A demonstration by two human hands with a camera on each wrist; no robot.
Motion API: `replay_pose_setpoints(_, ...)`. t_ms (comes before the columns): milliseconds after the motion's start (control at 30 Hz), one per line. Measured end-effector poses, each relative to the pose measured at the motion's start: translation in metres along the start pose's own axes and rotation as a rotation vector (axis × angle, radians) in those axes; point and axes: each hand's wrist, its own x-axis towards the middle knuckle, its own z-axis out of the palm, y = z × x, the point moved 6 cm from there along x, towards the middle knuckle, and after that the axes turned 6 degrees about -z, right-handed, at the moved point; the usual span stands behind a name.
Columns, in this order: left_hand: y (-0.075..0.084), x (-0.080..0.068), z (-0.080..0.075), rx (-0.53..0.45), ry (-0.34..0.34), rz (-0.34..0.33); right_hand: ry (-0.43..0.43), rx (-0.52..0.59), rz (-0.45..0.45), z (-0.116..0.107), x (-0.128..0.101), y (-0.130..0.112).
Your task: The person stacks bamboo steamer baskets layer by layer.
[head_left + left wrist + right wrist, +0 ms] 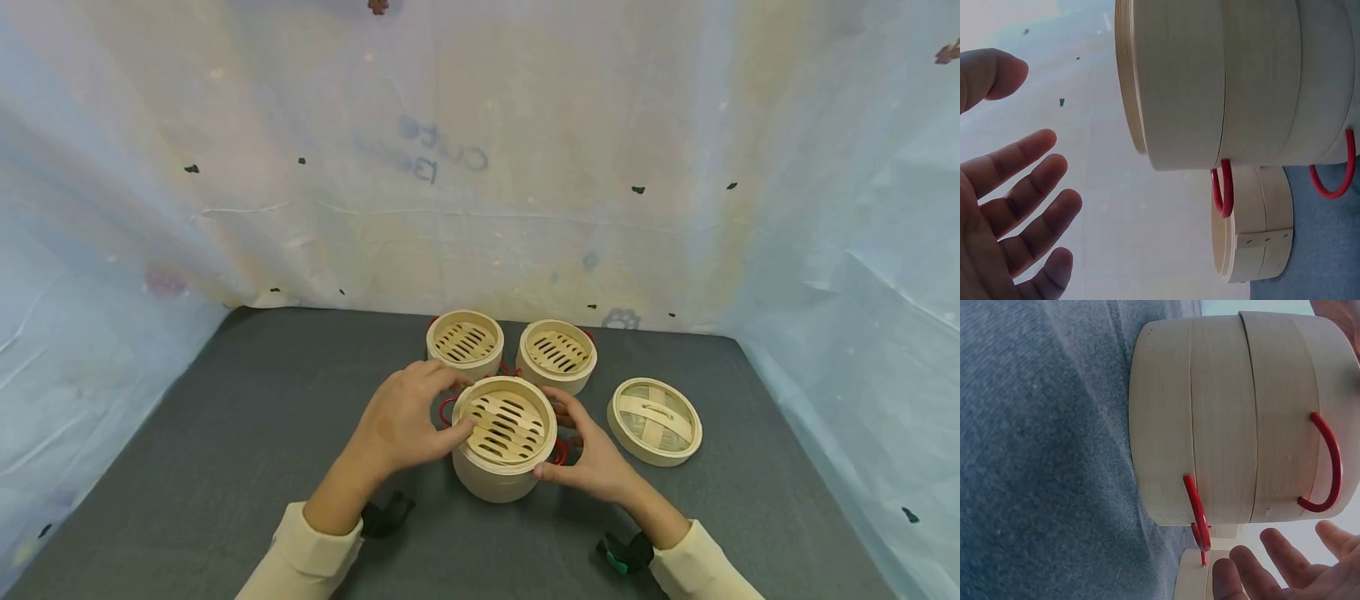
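Observation:
A stack of two bamboo steamer baskets [504,433] with red wire handles stands on the grey table [247,417] between my hands. My left hand [408,417] is at its left side with the thumb reaching over the slatted top. In the left wrist view the left hand's fingers [1022,206] are straight and spread, a little apart from the stack's wall [1222,81]. My right hand [592,454] cups the right side, thumb near the wall. The right wrist view shows relaxed fingers [1285,569] beside the stack [1229,419], not gripping it.
Two single steamer baskets [465,342] [557,354] stand just behind the stack. A woven bamboo lid [655,419] lies to the right. Pale plastic sheeting [480,167] walls the table at the back and both sides.

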Motion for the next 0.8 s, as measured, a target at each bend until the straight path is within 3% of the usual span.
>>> replay_pose_setpoints(800, -0.022, 0.026, -0.006, 0.021, -0.052, -0.044, 0.005, -0.007, 0.008, 0.000, 0.000, -0.001)
